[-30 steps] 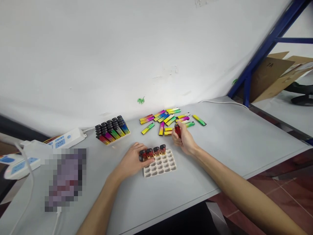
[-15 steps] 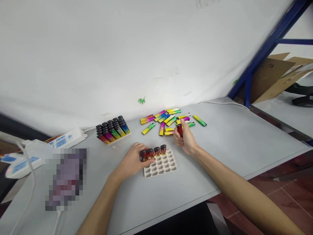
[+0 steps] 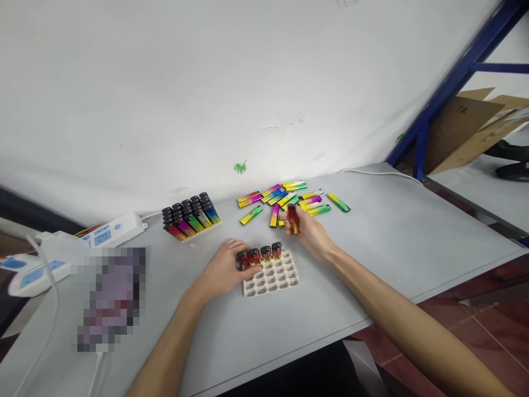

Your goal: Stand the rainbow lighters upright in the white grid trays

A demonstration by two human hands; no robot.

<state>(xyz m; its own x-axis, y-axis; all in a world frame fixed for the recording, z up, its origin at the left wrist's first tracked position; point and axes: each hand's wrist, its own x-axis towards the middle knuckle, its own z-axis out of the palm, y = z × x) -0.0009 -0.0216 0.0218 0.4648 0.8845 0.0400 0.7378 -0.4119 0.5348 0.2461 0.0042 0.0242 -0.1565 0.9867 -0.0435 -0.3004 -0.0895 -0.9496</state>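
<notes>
A white tray with rows of oval holes (image 3: 271, 279) lies on the grey table. Red lighters with black tops (image 3: 265, 253) stand in its back row. My left hand (image 3: 229, 266) is closed around the left end of that row, thumb in front, touching the leftmost lighter. My right hand (image 3: 308, 231) grips a red lighter (image 3: 293, 219) upright, behind and right of the tray. Beyond it, several shiny yellow, green, pink and blue lighters (image 3: 271, 216) lie loose near the wall. A second tray (image 3: 203, 231), filled with upright multicoloured lighters (image 3: 192, 215), stands at the back left.
White power strips (image 3: 103, 237) with cables lie at the left, beside a pixelated object (image 3: 113, 300) on the table. A white cable (image 3: 380, 173) runs along the wall at the right. Blue metal framing (image 3: 421, 143) and cardboard boxes (image 3: 465, 127) are further right.
My right hand has moved slightly left with the red lighter, which now shows more fully above the fingers. My left hand has stayed at the row in the tray.
</notes>
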